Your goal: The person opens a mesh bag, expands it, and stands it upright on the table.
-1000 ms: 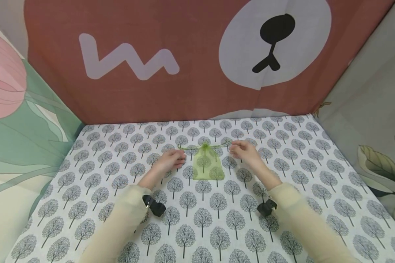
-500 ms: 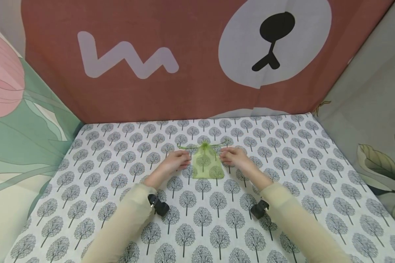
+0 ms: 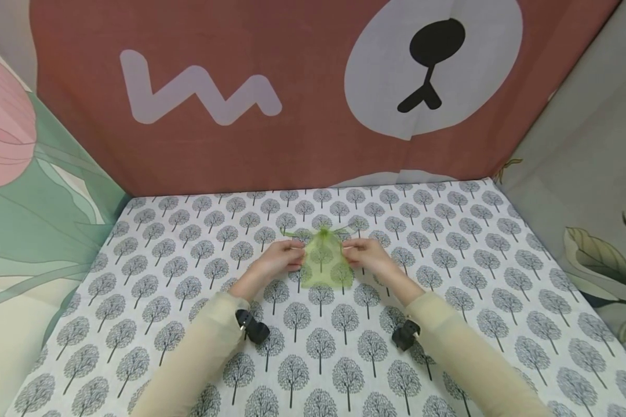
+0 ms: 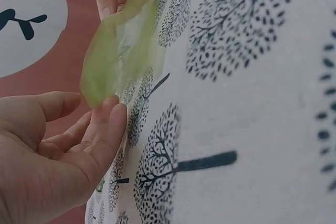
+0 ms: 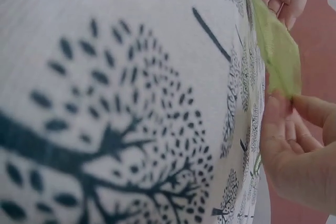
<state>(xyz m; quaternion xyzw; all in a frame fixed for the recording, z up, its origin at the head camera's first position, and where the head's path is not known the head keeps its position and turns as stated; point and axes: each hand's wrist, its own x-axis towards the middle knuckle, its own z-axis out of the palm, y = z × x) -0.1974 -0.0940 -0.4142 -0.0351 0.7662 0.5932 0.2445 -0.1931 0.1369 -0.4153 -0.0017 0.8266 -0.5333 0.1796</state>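
Note:
A sheer light-green drawstring pouch (image 3: 323,267) lies between both hands in the head view. Its gathered neck (image 3: 324,232) faces the back wall, with thin green cords running out to either side. My left hand (image 3: 277,259) holds the pouch's left side edge between thumb and fingers; in the left wrist view the green fabric (image 4: 113,59) reaches in between them. At the opposite edge, my right hand (image 3: 374,258) pinches the fabric with thumb and forefinger, as the right wrist view shows. The pouch's middle bulges a little between the two hands.
The table is covered by a white cloth (image 3: 320,347) printed with dark trees. Behind it rises a reddish-brown wall hanging (image 3: 313,145) with a bear's muzzle; patterned curtains (image 3: 594,174) close in both sides. Small black cameras (image 3: 253,328) sit on both wrists.
Both hands have come inward from beside the cord ends to the pouch's side edges and taken hold of them. The pouch's lower edge has shifted slightly toward me.

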